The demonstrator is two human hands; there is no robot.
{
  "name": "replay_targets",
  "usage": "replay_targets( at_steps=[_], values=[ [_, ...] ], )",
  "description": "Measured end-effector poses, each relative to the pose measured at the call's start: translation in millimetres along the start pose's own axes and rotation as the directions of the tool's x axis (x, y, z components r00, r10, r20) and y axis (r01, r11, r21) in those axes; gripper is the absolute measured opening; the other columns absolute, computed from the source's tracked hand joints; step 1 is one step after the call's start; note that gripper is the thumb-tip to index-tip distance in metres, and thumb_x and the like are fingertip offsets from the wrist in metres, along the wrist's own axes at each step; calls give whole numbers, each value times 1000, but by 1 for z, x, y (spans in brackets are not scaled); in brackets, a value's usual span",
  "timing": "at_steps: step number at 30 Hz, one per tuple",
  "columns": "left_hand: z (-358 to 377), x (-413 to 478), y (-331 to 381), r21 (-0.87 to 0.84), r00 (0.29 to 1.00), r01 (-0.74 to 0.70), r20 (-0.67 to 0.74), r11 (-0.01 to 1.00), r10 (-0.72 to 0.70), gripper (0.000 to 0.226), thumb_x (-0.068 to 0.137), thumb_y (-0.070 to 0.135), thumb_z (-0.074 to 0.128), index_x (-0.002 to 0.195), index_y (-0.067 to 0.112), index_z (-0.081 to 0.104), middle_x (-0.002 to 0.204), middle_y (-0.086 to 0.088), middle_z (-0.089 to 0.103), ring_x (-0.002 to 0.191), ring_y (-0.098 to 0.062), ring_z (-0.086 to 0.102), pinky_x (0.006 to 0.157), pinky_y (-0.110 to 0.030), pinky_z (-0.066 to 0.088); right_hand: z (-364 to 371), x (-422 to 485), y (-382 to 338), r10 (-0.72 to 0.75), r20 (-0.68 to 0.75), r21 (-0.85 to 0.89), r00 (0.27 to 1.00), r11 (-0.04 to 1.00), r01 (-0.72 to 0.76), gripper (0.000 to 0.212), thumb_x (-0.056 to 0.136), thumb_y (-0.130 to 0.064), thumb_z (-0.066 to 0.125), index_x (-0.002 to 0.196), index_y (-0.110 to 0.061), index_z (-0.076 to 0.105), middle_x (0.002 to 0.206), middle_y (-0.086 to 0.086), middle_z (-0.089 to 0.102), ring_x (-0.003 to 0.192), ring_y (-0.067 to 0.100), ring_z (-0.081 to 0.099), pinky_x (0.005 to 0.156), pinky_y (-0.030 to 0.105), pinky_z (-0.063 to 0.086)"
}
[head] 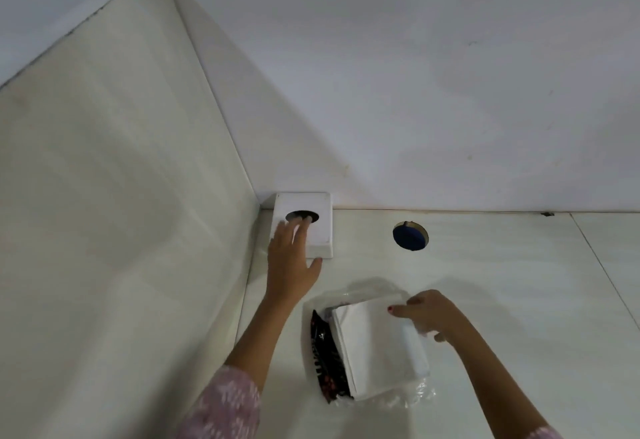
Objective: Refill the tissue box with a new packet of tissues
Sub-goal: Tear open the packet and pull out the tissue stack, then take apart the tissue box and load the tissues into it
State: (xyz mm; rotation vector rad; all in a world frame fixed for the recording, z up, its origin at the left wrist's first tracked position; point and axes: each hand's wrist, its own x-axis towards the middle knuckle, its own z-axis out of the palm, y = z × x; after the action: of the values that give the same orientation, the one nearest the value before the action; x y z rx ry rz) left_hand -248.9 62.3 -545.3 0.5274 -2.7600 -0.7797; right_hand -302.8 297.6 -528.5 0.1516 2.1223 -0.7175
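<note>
Nearest to us, at the bottom edge, two patterned pink sleeves (pixel 225 404) frame our bare forearms as they reach out over a pale counter (pixel 502 317). Our right hand (pixel 424 314) pinches the upper right corner of a white stack of tissues (pixel 379 345), thumb on top and fingers curled underneath. That stack lies partly out of its clear plastic packet (pixel 412 398), whose crinkled film shows around the edges and whose dark printed end (pixel 325 359) sticks out on the left side; the whole packet rests on the counter in front of us, well apart from the box. Our left hand (pixel 289 262) stretches farther away to the white tissue box (pixel 320 230), which sits in the corner where the counter meets the side panel (pixel 121 196) and the back wall (pixel 415 92). Its fingers are spread, two fingertips (pixel 307 219) dipping into the dark oval opening (pixel 303 216) on the box top, while the thumb lies along the box's near edge; it grips nothing. Right of the box, a round hole (pixel 410 235) in the counter shows something blue inside.
</note>
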Motion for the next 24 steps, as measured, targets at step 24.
replay_targets(
  at_steps=[24],
  values=[
    [-92, -162, 82, -838, 944, 76, 236, 540, 232, 85, 58, 18, 79, 127, 11, 31, 113, 34, 49, 109, -1, 56, 79, -22, 55, 27, -160, 0, -662, -122, 703, 739, 468, 536, 75, 50, -45, 67, 120, -52, 44, 116, 0, 63, 95, 12, 67, 75, 33, 54]
  ],
)
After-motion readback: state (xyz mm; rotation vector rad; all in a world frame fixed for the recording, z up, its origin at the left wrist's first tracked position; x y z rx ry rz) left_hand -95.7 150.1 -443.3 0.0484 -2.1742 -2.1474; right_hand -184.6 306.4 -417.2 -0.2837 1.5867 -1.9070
